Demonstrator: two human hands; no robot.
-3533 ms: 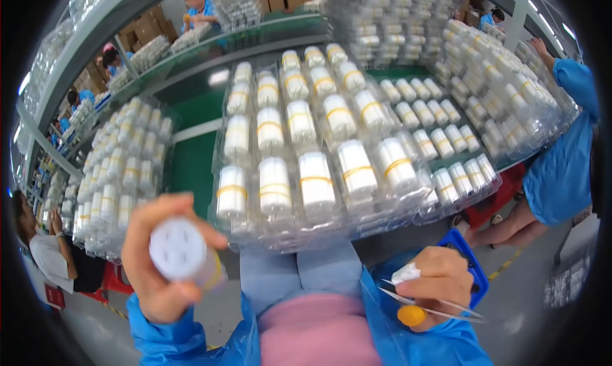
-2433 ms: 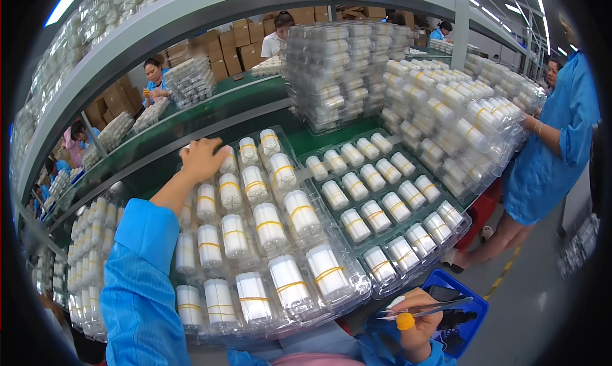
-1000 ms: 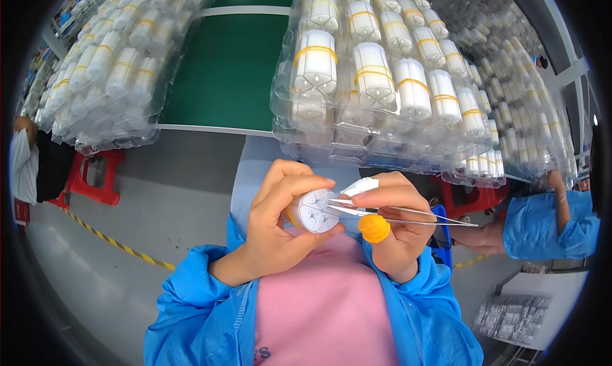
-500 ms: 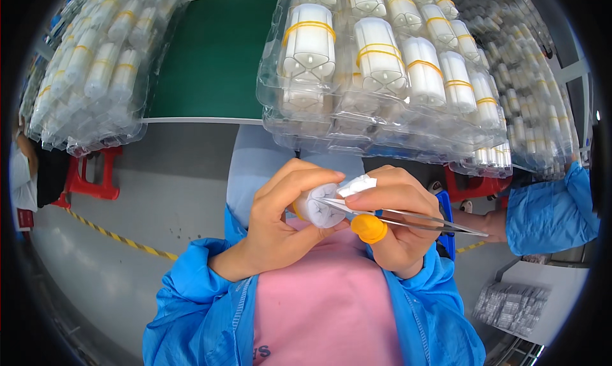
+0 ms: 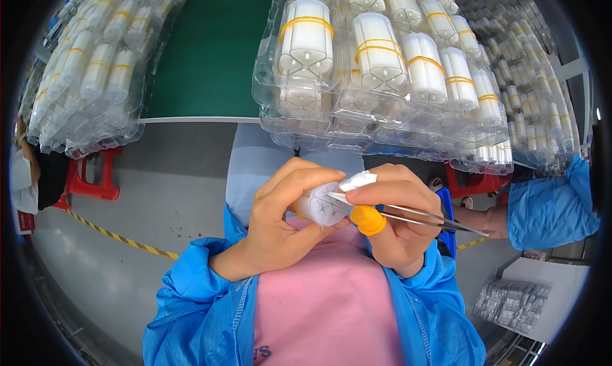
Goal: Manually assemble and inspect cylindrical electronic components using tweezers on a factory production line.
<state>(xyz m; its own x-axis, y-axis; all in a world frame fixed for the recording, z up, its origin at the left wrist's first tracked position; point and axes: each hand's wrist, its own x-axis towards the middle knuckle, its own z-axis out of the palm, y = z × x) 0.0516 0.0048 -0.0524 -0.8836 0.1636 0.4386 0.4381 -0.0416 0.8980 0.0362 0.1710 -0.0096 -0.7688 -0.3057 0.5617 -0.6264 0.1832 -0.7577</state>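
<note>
My left hand (image 5: 271,222) is wrapped round a white bundle of cylinders (image 5: 325,208), its end face turned to the right. A yellow band shows partly beneath the fingers. In my right hand (image 5: 408,206) is a pair of metal tweezers (image 5: 433,220), the pale tips touching or just over the bundle's end; whether they grip anything there is too small to tell. A yellow finger cot (image 5: 367,220) covers the right thumb. By the right index fingertip sits a crumpled white piece (image 5: 358,180).
Clear plastic trays (image 5: 376,127) of white, yellow-banded bundles stand stacked ahead right, with another stack (image 5: 95,85) ahead left. Between them lies a green work surface (image 5: 210,53). A co-worker's blue sleeve (image 5: 548,206) is at right. Red stools (image 5: 95,175) stand on the floor.
The tweezer tips have shifted slightly right and up across the bundle's end. The bundle has turned a little in my left hand; both hands keep their grip.
</note>
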